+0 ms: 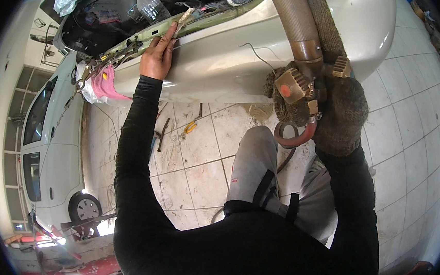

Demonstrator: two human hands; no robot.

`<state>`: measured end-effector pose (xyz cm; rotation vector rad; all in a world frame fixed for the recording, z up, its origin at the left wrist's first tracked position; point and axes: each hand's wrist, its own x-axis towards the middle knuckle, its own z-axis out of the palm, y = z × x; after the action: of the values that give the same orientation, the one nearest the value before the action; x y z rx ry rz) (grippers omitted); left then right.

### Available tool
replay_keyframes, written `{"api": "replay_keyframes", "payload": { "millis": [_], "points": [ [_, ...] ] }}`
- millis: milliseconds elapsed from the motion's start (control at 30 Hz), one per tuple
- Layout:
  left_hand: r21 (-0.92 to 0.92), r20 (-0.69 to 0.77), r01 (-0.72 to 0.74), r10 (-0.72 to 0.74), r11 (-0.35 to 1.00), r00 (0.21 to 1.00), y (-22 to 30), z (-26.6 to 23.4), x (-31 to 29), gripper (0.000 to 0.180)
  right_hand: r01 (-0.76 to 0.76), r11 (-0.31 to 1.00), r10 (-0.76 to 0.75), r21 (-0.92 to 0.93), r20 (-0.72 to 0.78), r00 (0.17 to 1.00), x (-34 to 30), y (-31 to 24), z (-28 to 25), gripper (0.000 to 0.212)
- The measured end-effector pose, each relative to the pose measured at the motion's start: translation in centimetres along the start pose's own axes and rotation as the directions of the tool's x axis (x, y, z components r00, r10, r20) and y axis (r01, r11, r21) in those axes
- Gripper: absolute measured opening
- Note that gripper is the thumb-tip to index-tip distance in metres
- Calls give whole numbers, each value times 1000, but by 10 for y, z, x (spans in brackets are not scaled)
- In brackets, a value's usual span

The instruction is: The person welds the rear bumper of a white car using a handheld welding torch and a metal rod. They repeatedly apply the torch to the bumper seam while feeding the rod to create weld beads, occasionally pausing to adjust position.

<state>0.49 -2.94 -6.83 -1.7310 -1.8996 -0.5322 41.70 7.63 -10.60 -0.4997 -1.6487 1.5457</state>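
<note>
My left hand (158, 59) is bare and reaches to the upper edge of a cream car body panel (225, 65). Its index finger points forward and the others curl round the lower end of a short pale stick (186, 20), whose kind I cannot make out. On my right hand is a thick brown knitted glove (343, 113), closed round a gas torch (311, 62). The torch has a wide ribbed tube, brass valve knobs and a red hose (300, 137) at its lower end. It is close to the camera, over the panel, and its far end is out of view.
A clear plastic bottle (151, 7) with a red cap lies in the car's open bay. Pink cloth (108, 83) and a chain hang at the panel's left end. Pliers (192, 125) and a hammer (163, 134) lie on the tiles. A white car (59, 140) stands left.
</note>
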Motion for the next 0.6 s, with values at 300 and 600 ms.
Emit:
{"api": "replay_keyframes", "payload": {
  "millis": [300, 600],
  "points": [
    [-8, -130, -61, 59, 998, 990, -14, 3, 1, 51, -37, 876, 32, 481, 18, 999, 2, -2, 2, 57],
    [383, -180, 435, -396, 815, 900, -40, -30, -39, 43, -40, 718, 1, 695, 57, 998, 2, -7, 2, 55]
  ]
}}
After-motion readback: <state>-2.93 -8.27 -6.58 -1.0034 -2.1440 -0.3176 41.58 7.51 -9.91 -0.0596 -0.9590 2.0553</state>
